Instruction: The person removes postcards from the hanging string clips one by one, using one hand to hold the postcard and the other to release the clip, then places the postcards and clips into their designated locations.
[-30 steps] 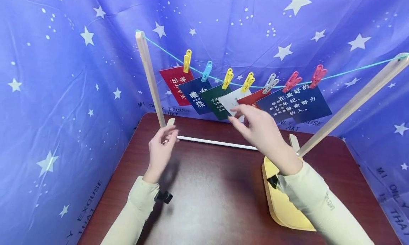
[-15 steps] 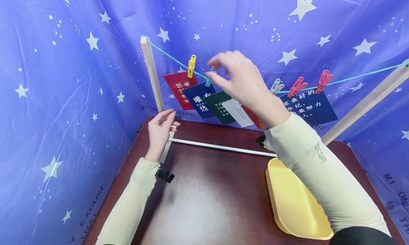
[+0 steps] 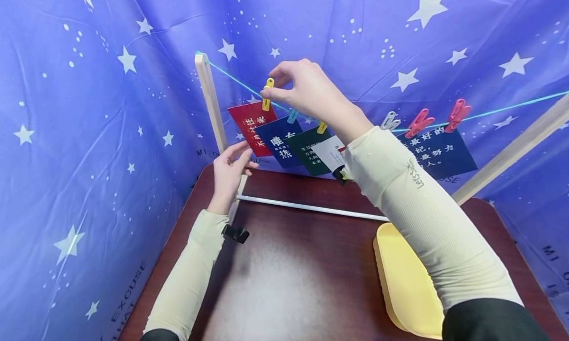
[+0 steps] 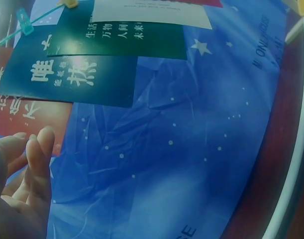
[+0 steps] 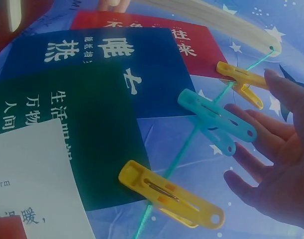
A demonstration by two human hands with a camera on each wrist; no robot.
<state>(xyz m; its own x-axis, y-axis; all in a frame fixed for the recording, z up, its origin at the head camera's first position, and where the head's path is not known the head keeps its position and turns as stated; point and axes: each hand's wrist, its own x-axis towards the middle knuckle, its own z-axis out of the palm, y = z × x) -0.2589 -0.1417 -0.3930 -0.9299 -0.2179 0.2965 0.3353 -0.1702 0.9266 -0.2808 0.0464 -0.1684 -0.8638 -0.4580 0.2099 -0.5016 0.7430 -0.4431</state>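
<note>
A teal string (image 3: pixel 511 106) runs between two wooden posts and carries several cards on coloured clothespins. My right hand (image 3: pixel 272 85) is raised to the leftmost yellow clothespin (image 3: pixel 266 94) and pinches its top; in the right wrist view a fingertip (image 5: pixel 276 79) meets that yellow clothespin (image 5: pixel 240 78). This pin holds a red card (image 3: pixel 251 126). My left hand (image 3: pixel 241 157) is open, fingers up, just under the red card's lower edge; I cannot tell if it touches. The left wrist view shows its fingers (image 4: pixel 37 149) beside the red card (image 4: pixel 22 114).
Along the string hang a blue card (image 3: pixel 277 138), green card (image 3: pixel 306 150), white card (image 3: pixel 329 153) and a large navy card (image 3: pixel 437 150). A white rod (image 3: pixel 311 208) joins the post feet. A yellow tray (image 3: pixel 406 281) lies right on the brown table (image 3: pixel 289 281).
My right hand rose from the white card and moved left along the string to the leftmost yellow clothespin. My left hand lifted from near the post's foot toward the red card.
</note>
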